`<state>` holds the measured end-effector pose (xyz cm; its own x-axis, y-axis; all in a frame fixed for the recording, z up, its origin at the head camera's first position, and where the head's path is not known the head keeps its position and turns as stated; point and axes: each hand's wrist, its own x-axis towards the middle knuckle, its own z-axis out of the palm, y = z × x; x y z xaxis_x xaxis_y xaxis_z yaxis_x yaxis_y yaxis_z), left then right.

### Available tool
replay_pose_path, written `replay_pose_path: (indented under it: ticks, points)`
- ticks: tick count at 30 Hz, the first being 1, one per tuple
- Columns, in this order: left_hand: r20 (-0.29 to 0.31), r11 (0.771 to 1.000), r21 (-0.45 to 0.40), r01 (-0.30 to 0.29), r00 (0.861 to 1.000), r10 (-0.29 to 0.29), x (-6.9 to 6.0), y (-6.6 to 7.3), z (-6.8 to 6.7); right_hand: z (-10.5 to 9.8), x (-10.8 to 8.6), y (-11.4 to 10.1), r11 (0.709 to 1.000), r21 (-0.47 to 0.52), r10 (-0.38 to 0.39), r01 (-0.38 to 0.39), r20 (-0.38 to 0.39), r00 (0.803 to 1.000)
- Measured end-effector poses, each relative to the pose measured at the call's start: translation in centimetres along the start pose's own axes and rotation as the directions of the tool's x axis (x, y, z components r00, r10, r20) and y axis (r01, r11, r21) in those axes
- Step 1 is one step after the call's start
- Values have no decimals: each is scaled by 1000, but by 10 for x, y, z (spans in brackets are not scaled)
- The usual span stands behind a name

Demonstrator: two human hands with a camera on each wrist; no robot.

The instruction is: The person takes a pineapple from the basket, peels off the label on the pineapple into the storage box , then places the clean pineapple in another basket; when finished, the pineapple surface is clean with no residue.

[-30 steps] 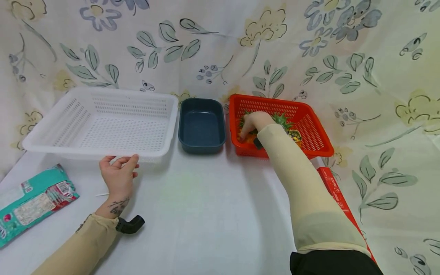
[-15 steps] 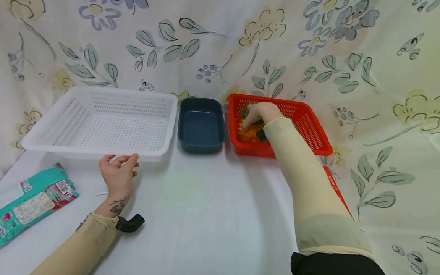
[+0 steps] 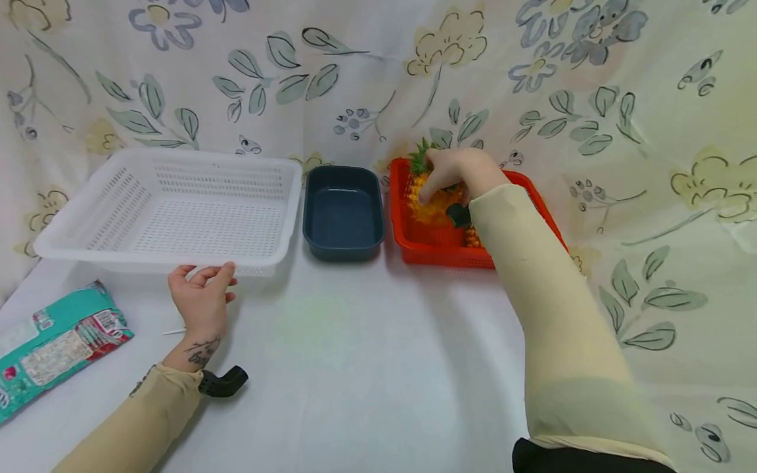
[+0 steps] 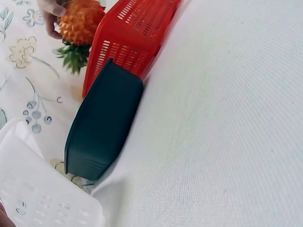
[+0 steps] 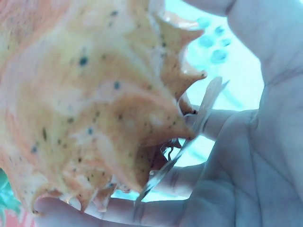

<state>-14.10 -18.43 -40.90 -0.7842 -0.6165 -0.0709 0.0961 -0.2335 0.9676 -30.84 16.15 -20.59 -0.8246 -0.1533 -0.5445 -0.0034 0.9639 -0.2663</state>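
In the head view my right hand [image 3: 455, 167] grips a small orange pineapple [image 3: 427, 205] with a green leafy crown, over the left part of the red basket [image 3: 437, 257]. The left wrist view shows this pineapple [image 4: 81, 21] at basket-rim height, crown hanging outward. Its spiky, dark-speckled skin [image 5: 94, 94] fills much of the right wrist view, with fingers behind and below it. A clear thin strip lies between palm and fruit. My left hand [image 3: 201, 295] holds the front rim of the white basket [image 3: 177, 263]; part of its grip is hidden.
Between the two baskets stands a dark blue tub [image 3: 343, 253]. A teal printed packet [image 3: 62, 348] lies at the left, near a thin white stick [image 3: 174, 332]. More orange fruit [image 3: 473, 238] shows in the red basket beside the right sleeve. Patterned cloth [image 3: 367, 79] hangs behind.
My right hand has risen out of the red basket, lifting the pineapple; its crown now stands above the rear rim. My left hand stays at the white basket's rim.
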Motion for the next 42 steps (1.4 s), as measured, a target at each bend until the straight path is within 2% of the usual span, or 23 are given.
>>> replay_pose_path:
  ticks: [5, 9, 15, 22, 25, 27, 32, 34, 38, 42]
  points:
    - [9, 1000, -10, 1, 1000, 0, 0, 1, 0, -2, -16, -12, 991, -73, -114, 113, -7, 993]
    - [10, 1000, -18, 1, 1000, -1, -1, 2, 1, 5, -33, -23, 967, -133, -223, 218, -20, 975]
    - [0, 1000, -18, 10, 1000, -10, -1, 2, 2, 35, -55, -37, 881, -312, -385, 354, -41, 922]
    - [7, 1000, -22, 7, 1000, -6, -1, 1, 2, 80, -70, -46, 791, -360, -517, 494, 37, 855]
    - [10, 999, -37, 5, 1000, -5, -1, 1, 2, 97, -75, -49, 737, -393, -571, 551, 76, 818]
    - [12, 999, -48, 3, 1000, -2, -1, 1, 2, 107, -77, -52, 686, -423, -611, 592, 106, 784]
    - [5, 997, -75, -13, 1000, 13, -1, 1, 4, 133, -77, -57, 541, -510, -683, 669, 198, 703]
    - [4, 996, -83, -24, 1000, 25, -1, 0, 4, 142, -77, -59, 483, -545, -693, 685, 240, 680]
    - [8, 994, -103, -36, 999, 38, -1, -1, 4, 159, -74, -63, 389, -593, -696, 705, 312, 647]
    - [7, 993, -112, -38, 999, 39, 0, -2, 4, 173, -70, -64, 326, -637, -680, 699, 355, 641]
